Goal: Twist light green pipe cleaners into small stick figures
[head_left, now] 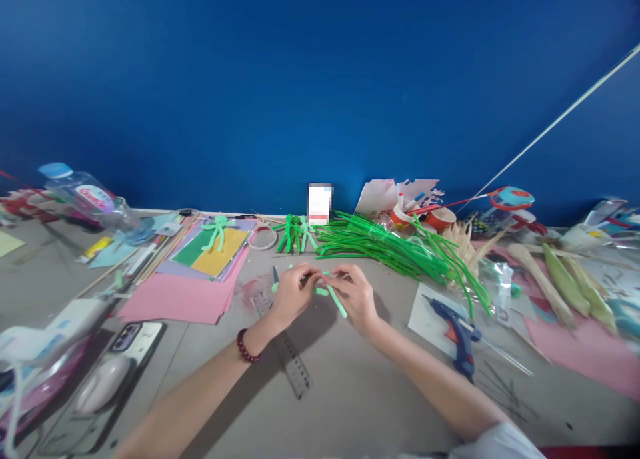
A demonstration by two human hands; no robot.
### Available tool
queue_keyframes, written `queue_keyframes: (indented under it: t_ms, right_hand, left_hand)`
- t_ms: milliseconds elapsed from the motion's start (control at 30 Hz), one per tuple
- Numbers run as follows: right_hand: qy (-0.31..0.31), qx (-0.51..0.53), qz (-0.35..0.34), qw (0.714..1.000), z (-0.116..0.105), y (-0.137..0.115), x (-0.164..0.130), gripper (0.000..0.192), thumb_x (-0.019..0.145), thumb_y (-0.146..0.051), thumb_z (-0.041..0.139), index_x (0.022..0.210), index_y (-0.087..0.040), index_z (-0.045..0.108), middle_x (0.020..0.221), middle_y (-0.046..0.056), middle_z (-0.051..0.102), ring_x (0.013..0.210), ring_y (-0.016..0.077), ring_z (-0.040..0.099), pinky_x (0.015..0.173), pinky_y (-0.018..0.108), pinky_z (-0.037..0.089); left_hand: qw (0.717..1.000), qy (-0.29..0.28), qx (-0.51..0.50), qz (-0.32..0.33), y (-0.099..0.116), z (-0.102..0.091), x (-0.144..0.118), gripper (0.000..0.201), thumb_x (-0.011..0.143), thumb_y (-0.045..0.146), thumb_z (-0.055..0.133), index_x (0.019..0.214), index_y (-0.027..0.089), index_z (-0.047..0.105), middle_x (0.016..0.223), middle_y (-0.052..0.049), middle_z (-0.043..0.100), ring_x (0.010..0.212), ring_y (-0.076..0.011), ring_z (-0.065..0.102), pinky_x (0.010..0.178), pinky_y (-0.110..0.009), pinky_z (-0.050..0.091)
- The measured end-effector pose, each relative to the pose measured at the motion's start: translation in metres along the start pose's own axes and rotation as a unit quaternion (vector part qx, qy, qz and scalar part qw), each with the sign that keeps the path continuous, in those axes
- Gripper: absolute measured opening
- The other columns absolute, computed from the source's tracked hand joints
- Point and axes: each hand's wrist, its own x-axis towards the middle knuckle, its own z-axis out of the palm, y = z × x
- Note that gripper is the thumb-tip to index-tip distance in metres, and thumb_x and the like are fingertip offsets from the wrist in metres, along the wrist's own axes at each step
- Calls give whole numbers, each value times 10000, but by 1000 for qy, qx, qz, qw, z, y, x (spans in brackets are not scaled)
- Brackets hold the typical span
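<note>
My left hand (295, 292) and my right hand (356, 295) meet over the middle of the table, fingers pinched on a pale green pipe cleaner (336, 301). One end of it slants down between the hands; its other parts are partly hidden behind the left fingers. Under my left wrist, which wears a dark red bead bracelet (249, 345), lies a metal ruler (295, 365). Beyond the hands stand small green pipe-cleaner figures (295, 233). To their right spreads a bundle of bright green pipe cleaners (373, 244).
Pink paper (173, 299) and a pale green figure (218, 233) on coloured sheets lie left. Nearer are a phone (143, 342) and a white mouse (103, 384). A blue glue gun (456, 331) rests right, near corn husks (565, 279). A plastic bottle (85, 192) leans by the blue wall.
</note>
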Motion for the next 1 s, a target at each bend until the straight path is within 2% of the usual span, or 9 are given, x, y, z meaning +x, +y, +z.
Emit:
queue_keyframes:
  t_ms: [133, 267, 433, 533, 633, 767, 833, 900, 1000]
  right_hand:
    - [-2, 32, -8, 999, 2, 4, -1, 215, 849, -162, 566, 932, -270, 732, 870, 61, 635, 774, 166, 594, 642, 285, 498]
    - [-31, 99, -4, 995, 5, 7, -2, 215, 811, -125, 558, 841, -244, 734, 844, 53, 638, 767, 158, 604, 654, 277, 493]
    - [-92, 221, 108, 965, 5, 2, 2, 251, 787, -121, 493, 857, -216, 714, 794, 46, 644, 679, 141, 600, 619, 265, 487]
    - [-102, 292, 185, 933, -3, -2, 10, 192, 809, -225, 515, 767, -203, 701, 796, 42, 638, 673, 145, 589, 641, 278, 482]
    - [-117, 341, 268, 893, -11, -6, 19, 224, 792, -375, 586, 726, -187, 689, 742, 36, 641, 712, 163, 587, 698, 291, 472]
    - [-117, 447, 395, 794, -18, -8, 26, 392, 758, -543, 600, 667, -164, 639, 641, 27, 624, 619, 149, 584, 677, 310, 484]
    - [-144, 461, 429, 764, -20, -8, 27, 381, 698, -531, 674, 669, -152, 638, 635, 20, 623, 596, 139, 584, 660, 306, 484]
    - [-166, 435, 434, 771, -21, -6, 27, 335, 619, -457, 763, 678, -144, 657, 627, 6, 620, 587, 121, 571, 640, 278, 469]
    - [-154, 372, 415, 816, -19, -4, 26, 288, 577, -392, 797, 655, -145, 670, 596, -14, 607, 563, 98, 532, 595, 245, 433]
  left_hand:
    - [991, 1, -108, -82, 5, 1, 0, 231, 819, 340, 552, 702, 157, 631, 655, -16, 615, 609, -124, 538, 545, -211, 393]
    - [962, 15, -227, -153, 5, -1, 3, 277, 752, 421, 617, 695, 150, 610, 603, 14, 536, 522, -88, 448, 474, -197, 345]
    - [955, 21, -261, -140, 3, -9, 8, 273, 746, 418, 640, 728, 147, 610, 610, 23, 522, 496, -71, 421, 461, -194, 340]
    - [982, 26, -179, -59, 8, -13, 7, 218, 812, 364, 585, 761, 156, 623, 680, -7, 589, 568, -100, 503, 515, -210, 387]
    - [994, 50, -53, 78, 11, -12, 3, 159, 866, 263, 526, 783, 167, 621, 768, -34, 636, 725, -137, 573, 661, -245, 440]
    - [967, 77, 99, 221, 7, -8, -3, 148, 877, 144, 473, 824, 171, 608, 776, -45, 638, 762, -155, 571, 692, -269, 443]
    - [942, 74, 171, 278, 3, -8, -6, 165, 863, 97, 460, 867, 172, 608, 799, -50, 648, 782, -166, 570, 701, -280, 439]
    - [915, 71, 229, 324, 0, -8, -8, 196, 850, 74, 459, 937, 169, 606, 845, -58, 662, 806, -176, 578, 707, -288, 434]
    - [889, 71, 278, 356, -2, -10, -8, 233, 840, 66, 464, 1006, 162, 596, 893, -66, 671, 823, -183, 589, 701, -293, 424]
